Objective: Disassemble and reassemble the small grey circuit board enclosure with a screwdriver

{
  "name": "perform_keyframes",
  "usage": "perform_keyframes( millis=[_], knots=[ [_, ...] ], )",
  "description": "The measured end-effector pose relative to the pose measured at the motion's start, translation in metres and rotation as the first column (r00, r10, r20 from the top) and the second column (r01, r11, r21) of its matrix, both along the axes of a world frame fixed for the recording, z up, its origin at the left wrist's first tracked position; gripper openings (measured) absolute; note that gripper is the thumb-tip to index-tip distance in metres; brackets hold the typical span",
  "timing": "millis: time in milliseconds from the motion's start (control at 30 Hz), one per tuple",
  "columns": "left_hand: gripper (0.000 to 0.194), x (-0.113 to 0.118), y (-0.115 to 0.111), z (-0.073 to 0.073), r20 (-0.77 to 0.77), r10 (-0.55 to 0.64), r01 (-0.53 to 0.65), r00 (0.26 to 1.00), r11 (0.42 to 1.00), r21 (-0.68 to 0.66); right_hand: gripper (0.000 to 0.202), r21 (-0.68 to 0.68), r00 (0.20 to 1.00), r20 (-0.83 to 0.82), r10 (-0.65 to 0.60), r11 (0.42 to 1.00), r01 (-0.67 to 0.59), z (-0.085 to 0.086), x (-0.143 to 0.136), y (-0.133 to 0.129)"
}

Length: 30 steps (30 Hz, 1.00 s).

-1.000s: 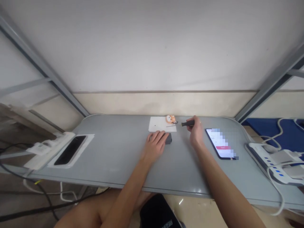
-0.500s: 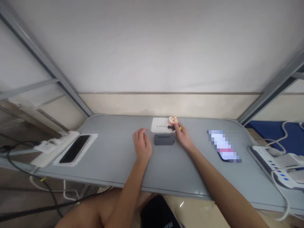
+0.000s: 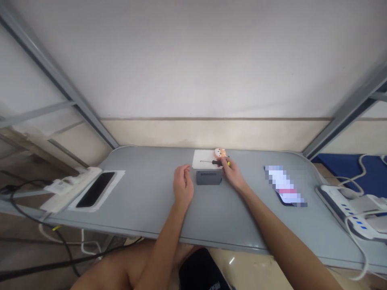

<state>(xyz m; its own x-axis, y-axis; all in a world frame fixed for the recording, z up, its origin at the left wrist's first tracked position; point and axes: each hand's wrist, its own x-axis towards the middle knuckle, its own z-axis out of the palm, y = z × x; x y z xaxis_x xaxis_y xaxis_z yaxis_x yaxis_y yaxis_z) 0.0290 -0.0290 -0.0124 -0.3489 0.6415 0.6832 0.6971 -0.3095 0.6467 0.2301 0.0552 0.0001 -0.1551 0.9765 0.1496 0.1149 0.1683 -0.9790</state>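
My right hand [image 3: 232, 173] grips a screwdriver [image 3: 215, 162] by its black and yellow handle. The thin shaft points left over a white sheet of paper [image 3: 198, 155], and a tiny dark speck shows at its tip. Just beyond that hand an orange and white animal-shaped item [image 3: 218, 152] rests on the sheet. Nearer to me lies a dark grey box [image 3: 208, 178] with a row of slots, between my hands and apart from the left one. On the tabletop to its left rests my left hand [image 3: 183, 186], fingers loosely bent, with nothing visible in it.
A dark phone [image 3: 95, 189] lies on white paper at the left, beside a white power strip [image 3: 75, 187]. On the right are a phone with a blurred screen [image 3: 284, 185] and another power strip [image 3: 347, 205] with cables. A wall [image 3: 211, 133] rises behind the grey table [image 3: 145, 189].
My left hand has shifted slightly right, and its fingers have curled in more. The screwdriver has moved a little left in my right hand.
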Motion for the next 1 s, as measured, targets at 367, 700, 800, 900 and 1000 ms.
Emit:
perform_keyframes(
  millis=[367, 700, 800, 900, 1000],
  knots=[
    [0.026, 0.001, -0.001, 0.001, 0.047, -0.086, 0.089, 0.995, 0.993, -0.08, 0.049, -0.204, 0.901, -0.427, -0.077, 0.979, -0.013, 0.006, 0.006, 0.004],
    [0.021, 0.006, -0.005, 0.008, 0.031, -0.181, 0.183, 0.983, 0.98, -0.072, 0.047, -0.244, 0.905, -0.421, -0.061, 0.969, -0.048, 0.005, 0.007, 0.005],
    [0.02, 0.007, -0.005, 0.01, 0.014, -0.186, 0.186, 0.983, 0.981, -0.058, 0.048, -0.237, 0.907, -0.417, -0.065, 0.971, -0.039, 0.0, 0.006, 0.007],
    [0.019, 0.007, -0.005, 0.011, 0.001, -0.19, 0.19, 0.982, 0.98, -0.059, 0.049, -0.238, 0.912, -0.405, -0.067, 0.971, -0.034, -0.001, 0.006, 0.008],
    [0.019, 0.008, -0.005, 0.011, -0.016, -0.194, 0.192, 0.981, 0.98, -0.059, 0.048, -0.237, 0.911, -0.407, -0.07, 0.971, -0.031, 0.001, 0.006, 0.008]
  ],
)
